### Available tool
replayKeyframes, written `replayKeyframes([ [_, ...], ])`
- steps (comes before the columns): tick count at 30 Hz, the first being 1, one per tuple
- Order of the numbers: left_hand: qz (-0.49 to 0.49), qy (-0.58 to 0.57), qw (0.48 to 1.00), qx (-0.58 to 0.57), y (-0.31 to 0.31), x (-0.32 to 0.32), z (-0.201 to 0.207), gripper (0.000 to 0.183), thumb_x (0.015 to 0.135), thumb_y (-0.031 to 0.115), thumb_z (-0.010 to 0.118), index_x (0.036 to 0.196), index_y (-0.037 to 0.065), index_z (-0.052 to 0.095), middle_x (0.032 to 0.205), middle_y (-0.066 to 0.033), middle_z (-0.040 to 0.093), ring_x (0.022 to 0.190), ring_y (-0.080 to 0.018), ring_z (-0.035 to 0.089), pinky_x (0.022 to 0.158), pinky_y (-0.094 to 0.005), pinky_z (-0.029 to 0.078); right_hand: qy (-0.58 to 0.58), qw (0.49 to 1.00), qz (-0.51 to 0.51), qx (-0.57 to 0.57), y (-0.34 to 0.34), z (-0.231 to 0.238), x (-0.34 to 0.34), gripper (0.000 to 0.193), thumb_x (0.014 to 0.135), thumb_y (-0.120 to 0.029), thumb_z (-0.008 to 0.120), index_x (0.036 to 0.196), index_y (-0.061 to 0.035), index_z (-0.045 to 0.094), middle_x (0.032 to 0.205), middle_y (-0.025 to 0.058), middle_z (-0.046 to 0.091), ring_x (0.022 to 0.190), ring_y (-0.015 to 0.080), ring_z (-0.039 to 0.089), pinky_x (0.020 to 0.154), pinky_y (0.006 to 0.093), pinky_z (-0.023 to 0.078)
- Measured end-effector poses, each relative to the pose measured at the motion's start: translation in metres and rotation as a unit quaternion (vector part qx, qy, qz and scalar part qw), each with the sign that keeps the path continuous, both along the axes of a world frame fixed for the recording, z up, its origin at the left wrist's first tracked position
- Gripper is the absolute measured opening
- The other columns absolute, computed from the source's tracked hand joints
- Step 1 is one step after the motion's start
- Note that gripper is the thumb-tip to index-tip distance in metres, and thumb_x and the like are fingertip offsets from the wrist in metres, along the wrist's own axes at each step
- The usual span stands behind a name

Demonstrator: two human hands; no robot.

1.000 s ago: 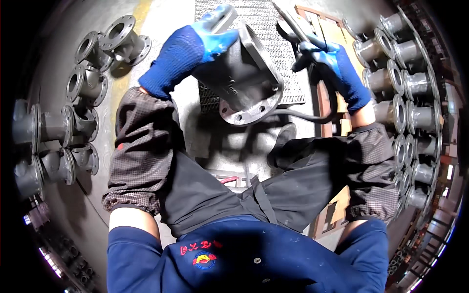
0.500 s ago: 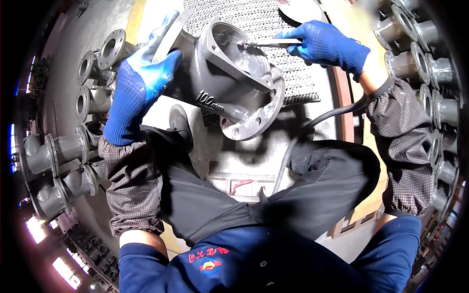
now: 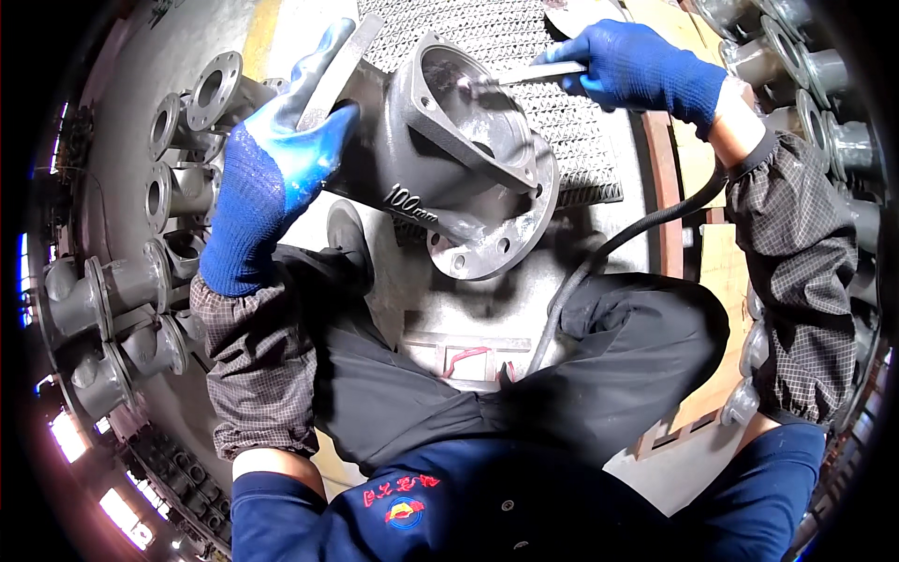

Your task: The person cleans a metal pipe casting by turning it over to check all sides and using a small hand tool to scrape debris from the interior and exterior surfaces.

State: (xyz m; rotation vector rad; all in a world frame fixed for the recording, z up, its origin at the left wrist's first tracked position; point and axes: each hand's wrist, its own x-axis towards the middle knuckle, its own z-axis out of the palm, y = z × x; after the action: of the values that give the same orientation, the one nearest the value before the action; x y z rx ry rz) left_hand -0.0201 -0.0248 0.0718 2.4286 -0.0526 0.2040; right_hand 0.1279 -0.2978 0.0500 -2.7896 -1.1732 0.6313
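In front of me a grey cast-metal flanged valve body (image 3: 403,150) lies tilted above a ribbed mat. Its wide opening faces up and right, and a round flange with bolt holes is at its lower right. My left hand (image 3: 290,140), in a blue coated glove, is closed around the pale-edged flange at its left end. My right hand (image 3: 641,75), gloved in blue too, pinches a slim brush-like tool (image 3: 534,73) with a flat, light handle. The tool's tip reaches into the opening, against the inner wall; its exact shape is blurred.
More grey flanged castings (image 3: 217,94) stand on the floor at the left; others (image 3: 763,58) are stacked at the right. A ribbed metal mat (image 3: 496,28) lies beneath the work. A dark hose (image 3: 646,223) curves past my right knee. Wooden boards (image 3: 716,318) lie at the right.
The valve body has shifted slightly right and down, with my left hand still on it. My right hand and the tool have moved a little right and upward.
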Motion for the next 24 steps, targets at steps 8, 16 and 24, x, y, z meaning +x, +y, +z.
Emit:
replayKeyframes([
  [8, 0.015, 0.027, 0.999, 0.013, -0.001, 0.001, 0.003, 0.052, 0.083, 0.016, 0.061, 0.131, 0.009, 0.044, 0.117, -0.0113, 0.054, 0.098, -0.0119, 0.054, 0.084, -0.0271, 0.044, -0.006, 1.0, -0.001, -0.014, 0.007, 0.003, -0.001, 0.027, 0.082, -0.021, 0.06, 0.109, -0.0185, 0.063, 0.071, 0.0077, 0.065, 0.06, 0.0173, 0.063, 0.061, 0.0315, 0.05],
  [16, -0.069, -0.071, 0.976, 0.192, 0.017, -0.001, 0.001, 0.04, 0.08, 0.009, 0.064, 0.119, 0.0, 0.055, 0.096, -0.0114, 0.066, 0.076, -0.0043, 0.056, 0.071, -0.0226, 0.048, 0.012, 0.996, 0.057, 0.07, 0.026, -0.007, 0.006, 0.017, 0.08, -0.012, 0.052, 0.089, -0.0056, 0.065, 0.061, 0.0105, 0.061, 0.048, 0.0165, 0.06, 0.045, 0.0283, 0.05],
  [24, 0.111, 0.034, 0.991, -0.062, 0.008, -0.004, -0.004, 0.039, 0.08, 0.007, 0.064, 0.118, -0.001, 0.056, 0.099, -0.0083, 0.066, 0.082, -0.0048, 0.055, 0.074, -0.0222, 0.047, 0.106, 0.987, 0.123, -0.001, 0.029, 0.021, 0.003, 0.021, 0.073, -0.018, 0.055, 0.086, -0.005, 0.065, 0.07, 0.0165, 0.062, 0.064, 0.0323, 0.06, 0.057, 0.0399, 0.046],
])
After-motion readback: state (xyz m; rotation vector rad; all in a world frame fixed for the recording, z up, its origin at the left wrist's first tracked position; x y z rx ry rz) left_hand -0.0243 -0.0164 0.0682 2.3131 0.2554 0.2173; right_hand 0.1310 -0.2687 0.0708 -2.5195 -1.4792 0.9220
